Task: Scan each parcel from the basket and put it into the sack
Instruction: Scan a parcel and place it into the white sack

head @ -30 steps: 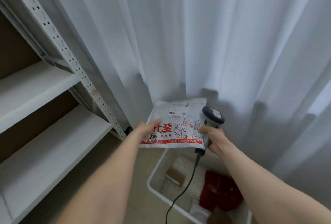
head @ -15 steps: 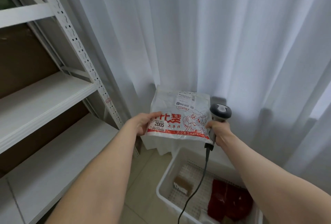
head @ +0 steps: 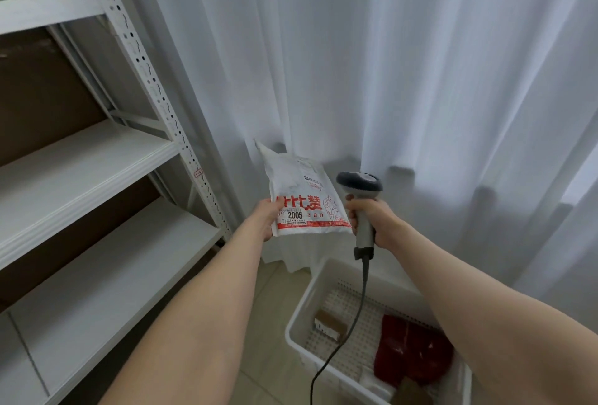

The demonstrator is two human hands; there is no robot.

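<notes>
My left hand (head: 266,217) grips the lower left corner of a white plastic parcel (head: 299,197) printed with red letters and "2005", held up in front of the curtain. Its far end tilts away to the upper left. My right hand (head: 372,217) holds the handle of a grey barcode scanner (head: 359,186), whose dark head sits just right of the parcel. The scanner cable (head: 352,323) hangs down over a white basket (head: 302,301) on the floor. In the basket lie a small brown box (head: 330,323) and a red parcel (head: 411,353). No sack can be made out.
A white metal shelving unit (head: 97,184) with brown backing fills the left side. A white curtain (head: 388,65) hangs behind everything. Tiled floor (head: 268,340) shows between the shelves and the basket.
The parcel has turned so its far end points up and left, now seen narrower. The scanner head has come clear of the parcel's right edge. The view has shifted slightly right.
</notes>
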